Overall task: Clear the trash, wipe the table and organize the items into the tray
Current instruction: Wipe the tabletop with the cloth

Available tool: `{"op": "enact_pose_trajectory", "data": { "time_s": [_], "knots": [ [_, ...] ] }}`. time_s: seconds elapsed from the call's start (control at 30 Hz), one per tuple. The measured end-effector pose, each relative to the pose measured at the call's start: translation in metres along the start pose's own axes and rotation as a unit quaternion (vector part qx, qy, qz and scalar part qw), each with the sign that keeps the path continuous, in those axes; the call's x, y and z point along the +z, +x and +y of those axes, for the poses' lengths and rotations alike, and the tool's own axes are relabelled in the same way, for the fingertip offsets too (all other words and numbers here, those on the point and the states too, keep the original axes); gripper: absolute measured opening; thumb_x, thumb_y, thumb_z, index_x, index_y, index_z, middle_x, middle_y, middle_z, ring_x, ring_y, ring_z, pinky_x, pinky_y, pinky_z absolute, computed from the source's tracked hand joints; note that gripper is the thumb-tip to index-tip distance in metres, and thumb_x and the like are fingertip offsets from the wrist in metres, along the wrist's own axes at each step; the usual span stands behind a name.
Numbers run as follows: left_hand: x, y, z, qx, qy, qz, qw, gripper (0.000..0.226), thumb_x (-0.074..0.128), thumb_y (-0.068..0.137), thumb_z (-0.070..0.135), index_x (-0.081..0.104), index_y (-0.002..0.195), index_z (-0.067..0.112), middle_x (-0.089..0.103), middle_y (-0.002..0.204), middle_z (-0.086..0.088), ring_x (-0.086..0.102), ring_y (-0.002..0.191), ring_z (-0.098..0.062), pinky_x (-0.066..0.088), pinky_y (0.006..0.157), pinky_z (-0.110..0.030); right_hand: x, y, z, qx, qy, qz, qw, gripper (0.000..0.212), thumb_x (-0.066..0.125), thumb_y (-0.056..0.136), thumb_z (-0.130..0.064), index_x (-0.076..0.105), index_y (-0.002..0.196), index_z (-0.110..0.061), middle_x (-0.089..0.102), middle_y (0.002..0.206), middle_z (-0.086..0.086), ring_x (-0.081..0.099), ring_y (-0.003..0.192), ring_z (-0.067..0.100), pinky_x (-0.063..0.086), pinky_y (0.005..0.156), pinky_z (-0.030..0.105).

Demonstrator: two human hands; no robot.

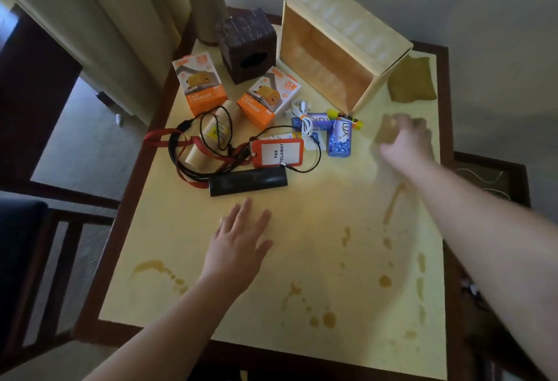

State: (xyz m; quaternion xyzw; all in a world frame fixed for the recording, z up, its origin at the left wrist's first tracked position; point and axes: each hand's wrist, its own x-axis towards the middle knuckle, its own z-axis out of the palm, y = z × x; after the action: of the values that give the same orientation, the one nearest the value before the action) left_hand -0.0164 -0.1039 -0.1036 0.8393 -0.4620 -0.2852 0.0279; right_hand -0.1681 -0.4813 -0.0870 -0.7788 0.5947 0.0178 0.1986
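Yellow table (302, 259) top with a dark wooden rim carries brown spill marks (329, 318) scattered across its near half. Far right stands one pale tray (374, 39), tipped on its side with its opening facing left, and one brownish cloth (412, 81) lies just right of it. Two orange charger boxes (199, 84) sit at far left, near one dark cube-shaped box (246, 45) and one tall cone-shaped vase (205, 3). Two paper cups (217, 126) lie on their sides under a tangle of black cable (193, 142) and one red lanyard with an orange badge holder (277, 151). One black rectangular case (247, 181) lies near the badge. Two blue soap packs (339, 139), one white cable (305, 117) and one yellow glue stick (344, 116) lie beside the tray.

Left hand (238, 244) rests flat on the table near the black case, fingers straight and spread, grasping nothing. Right hand (404, 145) reaches out over the table right of the soap packs; it is motion-blurred, so I cannot tell how its fingers lie.
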Motion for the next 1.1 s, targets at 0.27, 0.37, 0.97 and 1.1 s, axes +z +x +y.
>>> {"op": "enact_pose_trajectory", "data": {
  "time_s": [0.27, 0.37, 0.97, 1.1],
  "knots": [
    [0.001, 0.004, 0.000, 0.011, 0.054, -0.025, 0.998, 0.069, 0.028, 0.107, 0.061, -0.007, 0.164, 0.044, -0.027, 0.170, 0.001, -0.023, 0.156, -0.023, 0.004, 0.127, -0.046, -0.009, 0.129, 0.012, -0.004, -0.100, -0.096, 0.990, 0.074, 0.039, 0.098, -0.042, 0.008, 0.164, -0.030, 0.003, 0.174, 0.009, 0.000, 0.159, 0.037, 0.011, 0.126, 0.059],
    [0.002, 0.003, 0.000, 0.004, 0.050, -0.026, 0.998, 0.069, 0.029, 0.107, 0.062, -0.006, 0.164, 0.045, -0.026, 0.171, 0.001, -0.022, 0.157, -0.024, 0.009, 0.131, -0.048, 0.000, 0.113, 0.016, -0.002, -0.112, -0.068, 0.991, 0.067, 0.031, 0.103, -0.044, 0.013, 0.164, -0.027, 0.009, 0.173, 0.011, 0.007, 0.158, 0.038, 0.011, 0.126, 0.060],
    [-0.021, 0.001, 0.002, 0.009, 0.006, -0.032, 0.999, 0.065, 0.046, 0.105, 0.057, 0.022, 0.163, 0.043, 0.004, 0.175, 0.000, 0.008, 0.160, -0.027, 0.028, 0.123, -0.049, 0.056, -0.211, -0.015, -0.063, -0.187, -0.113, 0.974, 0.067, 0.028, 0.097, -0.055, 0.040, 0.157, -0.030, 0.047, 0.152, 0.011, 0.049, 0.134, 0.035, 0.010, 0.125, 0.057],
    [-0.040, -0.009, -0.008, 0.032, -0.046, -0.044, 0.997, 0.063, 0.044, 0.104, 0.059, 0.030, 0.163, 0.039, 0.019, 0.172, 0.002, 0.023, 0.155, -0.026, 0.034, 0.122, -0.045, 0.075, -0.276, -0.047, -0.188, -0.207, -0.148, 0.949, 0.062, 0.017, 0.101, -0.052, 0.037, 0.157, -0.035, 0.043, 0.153, 0.004, 0.038, 0.145, 0.030, 0.004, 0.127, 0.058]
  ]
}}
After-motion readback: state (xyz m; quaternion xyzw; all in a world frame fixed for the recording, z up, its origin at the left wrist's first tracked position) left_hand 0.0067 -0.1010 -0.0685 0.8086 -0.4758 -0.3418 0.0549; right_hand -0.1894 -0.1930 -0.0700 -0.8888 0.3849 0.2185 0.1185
